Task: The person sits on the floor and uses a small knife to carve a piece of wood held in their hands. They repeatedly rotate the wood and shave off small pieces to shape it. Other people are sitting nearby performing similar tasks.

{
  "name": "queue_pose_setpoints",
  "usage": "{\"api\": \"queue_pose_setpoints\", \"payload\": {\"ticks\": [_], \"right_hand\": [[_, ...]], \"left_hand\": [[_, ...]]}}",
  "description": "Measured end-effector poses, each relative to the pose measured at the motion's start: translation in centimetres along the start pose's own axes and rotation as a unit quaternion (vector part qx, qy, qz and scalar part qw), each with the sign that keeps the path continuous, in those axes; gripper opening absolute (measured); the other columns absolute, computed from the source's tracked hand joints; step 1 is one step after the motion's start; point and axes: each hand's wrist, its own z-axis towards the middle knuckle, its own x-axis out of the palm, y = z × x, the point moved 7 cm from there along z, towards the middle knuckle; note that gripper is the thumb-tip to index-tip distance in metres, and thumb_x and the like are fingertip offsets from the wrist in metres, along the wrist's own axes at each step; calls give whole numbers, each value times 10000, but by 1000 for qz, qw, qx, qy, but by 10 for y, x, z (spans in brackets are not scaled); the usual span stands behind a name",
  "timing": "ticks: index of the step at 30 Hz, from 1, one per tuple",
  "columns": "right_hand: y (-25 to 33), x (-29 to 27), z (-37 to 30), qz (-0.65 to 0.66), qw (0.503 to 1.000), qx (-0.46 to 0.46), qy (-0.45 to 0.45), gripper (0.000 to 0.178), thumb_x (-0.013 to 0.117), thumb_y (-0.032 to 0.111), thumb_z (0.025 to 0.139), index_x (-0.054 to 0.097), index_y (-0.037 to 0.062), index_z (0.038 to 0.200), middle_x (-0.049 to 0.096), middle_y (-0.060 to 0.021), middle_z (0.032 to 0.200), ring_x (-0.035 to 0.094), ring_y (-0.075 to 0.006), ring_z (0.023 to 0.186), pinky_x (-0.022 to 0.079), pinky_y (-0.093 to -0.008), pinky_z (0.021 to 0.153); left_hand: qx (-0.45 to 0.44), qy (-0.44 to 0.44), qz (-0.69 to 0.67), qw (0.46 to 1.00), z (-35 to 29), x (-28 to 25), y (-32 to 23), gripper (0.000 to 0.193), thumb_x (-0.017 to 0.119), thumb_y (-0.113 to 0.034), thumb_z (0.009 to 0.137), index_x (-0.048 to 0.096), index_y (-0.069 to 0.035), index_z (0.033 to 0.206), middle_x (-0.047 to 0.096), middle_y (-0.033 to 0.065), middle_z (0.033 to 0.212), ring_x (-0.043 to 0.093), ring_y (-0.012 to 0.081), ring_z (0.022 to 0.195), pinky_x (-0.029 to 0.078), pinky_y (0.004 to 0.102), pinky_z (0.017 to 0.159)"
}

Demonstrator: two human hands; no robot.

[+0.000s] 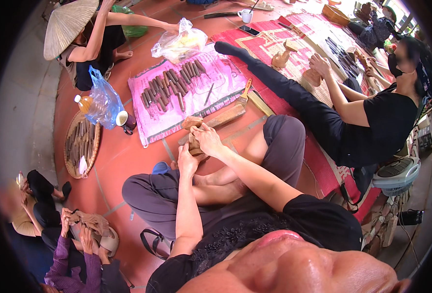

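Observation:
My left hand [188, 160] is closed around the lower part of a brown carved wooden piece [193, 142], held above my crossed legs. My right hand [208, 140] grips the same piece from its right side, fingers bent over it. Its rounded top [192, 122] sticks out beyond my fingers, while much of the body is hidden. Any small tool between my fingers cannot be made out. Just past my hands, a long wooden block [225, 116] lies on the tiles, with a flat brush [246, 91] near its far end.
Several wooden-handled carving tools [164, 88] lie on a pink sheet [140, 115]. A round basket [95, 151] of tools, a mug [127, 122] and a blue bag [101, 100] stand left. Co-workers sit around; one's leg [284, 80] stretches across the red mat [323, 171].

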Motion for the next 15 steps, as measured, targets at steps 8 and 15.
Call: {"api": "queue_pose_setpoints", "payload": {"ticks": [8,15], "right_hand": [[21,-3,-37,-28,999,-29,-1,482,508,39,860,613,16,1330,576,-135,1440,465,-477,1353,384,-552,1106],[14,-8,-9,1,1000,-15,-14,458,509,69,872,631,38,1313,599,-116,1417,467,-468,1352,385,-518,1100]], "left_hand": [[-10,3,6,1000,-4,0,8,878,891,-320,663,532,-42,1415,590,128,1258,611,329,1189,495,418,986],[23,-4,18,1000,-3,4,10,834,887,-242,676,536,-50,1408,612,121,1245,617,330,1184,503,423,980]]}}
